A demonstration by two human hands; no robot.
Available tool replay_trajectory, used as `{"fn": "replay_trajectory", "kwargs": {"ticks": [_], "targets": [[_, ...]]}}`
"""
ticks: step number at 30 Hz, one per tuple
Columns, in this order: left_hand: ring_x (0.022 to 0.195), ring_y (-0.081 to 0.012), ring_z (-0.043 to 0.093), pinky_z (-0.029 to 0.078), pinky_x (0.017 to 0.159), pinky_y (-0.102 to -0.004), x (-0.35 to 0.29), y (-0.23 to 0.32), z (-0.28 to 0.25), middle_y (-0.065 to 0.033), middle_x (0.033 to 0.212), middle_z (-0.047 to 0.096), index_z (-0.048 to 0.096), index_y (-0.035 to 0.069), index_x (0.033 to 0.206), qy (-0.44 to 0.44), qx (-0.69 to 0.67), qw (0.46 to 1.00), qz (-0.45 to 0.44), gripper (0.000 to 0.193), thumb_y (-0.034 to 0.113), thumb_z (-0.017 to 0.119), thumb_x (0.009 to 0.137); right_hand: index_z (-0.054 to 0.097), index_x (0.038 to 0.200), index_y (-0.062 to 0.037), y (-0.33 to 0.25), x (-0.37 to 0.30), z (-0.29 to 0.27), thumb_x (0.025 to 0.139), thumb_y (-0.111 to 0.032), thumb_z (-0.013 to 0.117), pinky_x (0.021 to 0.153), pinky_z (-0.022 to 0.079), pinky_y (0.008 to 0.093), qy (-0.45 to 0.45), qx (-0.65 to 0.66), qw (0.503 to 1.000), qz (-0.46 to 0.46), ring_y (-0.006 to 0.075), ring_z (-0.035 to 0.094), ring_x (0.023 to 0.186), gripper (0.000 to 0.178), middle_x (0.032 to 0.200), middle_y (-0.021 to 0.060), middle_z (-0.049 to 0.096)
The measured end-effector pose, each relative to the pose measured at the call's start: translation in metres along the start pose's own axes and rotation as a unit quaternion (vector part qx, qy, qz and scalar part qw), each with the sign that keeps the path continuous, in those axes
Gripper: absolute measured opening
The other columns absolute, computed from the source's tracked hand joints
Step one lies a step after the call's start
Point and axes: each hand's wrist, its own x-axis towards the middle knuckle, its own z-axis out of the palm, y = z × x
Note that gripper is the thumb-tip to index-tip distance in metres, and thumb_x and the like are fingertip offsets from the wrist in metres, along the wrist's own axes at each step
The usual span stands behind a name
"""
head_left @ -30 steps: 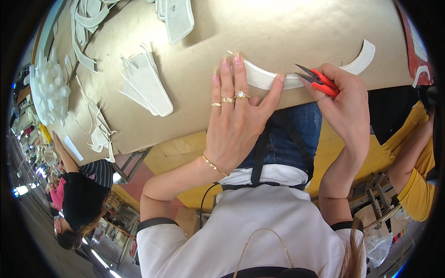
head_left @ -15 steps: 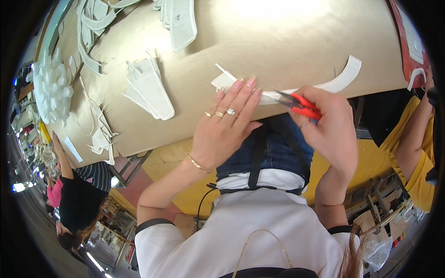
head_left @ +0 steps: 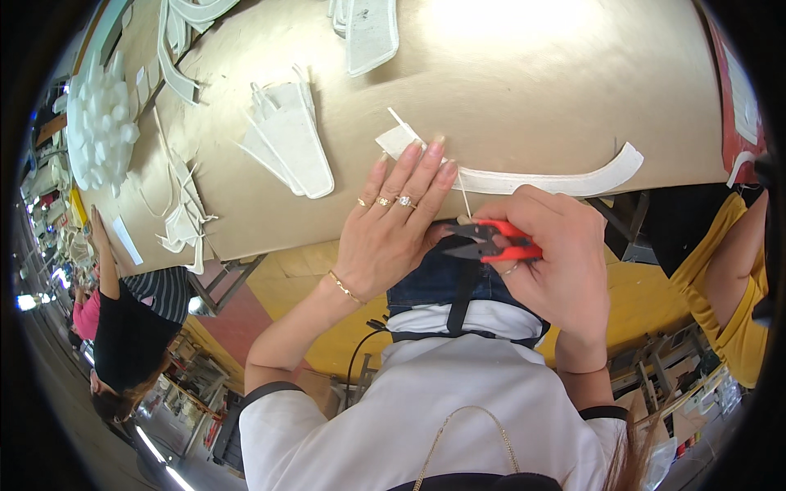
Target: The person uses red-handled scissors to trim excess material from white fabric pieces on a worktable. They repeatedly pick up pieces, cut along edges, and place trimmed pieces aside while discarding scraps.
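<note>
Under my left hand lies a white curved fabric strip, pressed flat to the tabletop near its front edge; the fingers are stretched out. The strip's other end curves up to the right. From beneath my left fingertips a squarish white fabric end and a thin white strand stick out. My right hand is closed around small thread snips with red handles and dark blades pointing left. A thin light cord runs from the strip down to my right fingertips, which seem to pinch it.
A stack of white tapered fabric pieces lies left of my hands. More white pieces and curved strips are farther back. Scraps and a pile of white translucent pieces lie far left. Other people stand at both sides.
My right hand and the snips have moved down and left, off the strip to the table's front edge. A thin cord now stretches between strip and hand. My left hand stays on the strip.
</note>
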Motion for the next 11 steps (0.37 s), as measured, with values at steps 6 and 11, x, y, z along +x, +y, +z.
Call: {"fn": "replay_trajectory", "kwargs": {"ticks": [6,11], "targets": [[0.143,-0.0290,0.035,0.025,0.117,-0.0457,0.000,0.001,0.002,-0.0100,0.155,0.038,0.043,0.012,0.147,0.007,0.005,1.000,0.001,0.070,0.038,0.066,0.087,0.071,0.086,-0.0066,0.024,0.003,-0.013,0.070,-0.013,0.074,0.057,0.047,0.0338,0.071,0.000,0.996,0.055,0.0286,0.062,0.062,0.017,0.070,0.0100,0.064],[0.142,-0.0310,0.037,0.026,0.117,-0.0463,0.000,0.003,0.007,-0.0116,0.154,0.040,0.044,0.013,0.147,0.013,0.015,1.000,0.002,0.069,0.043,0.064,0.088,0.071,0.086,-0.0047,0.037,-0.003,-0.023,0.073,-0.013,0.072,0.057,0.047,0.0336,0.034,-0.031,0.991,0.124,0.0281,0.063,0.061,0.015,0.067,0.0131,0.062]]}}
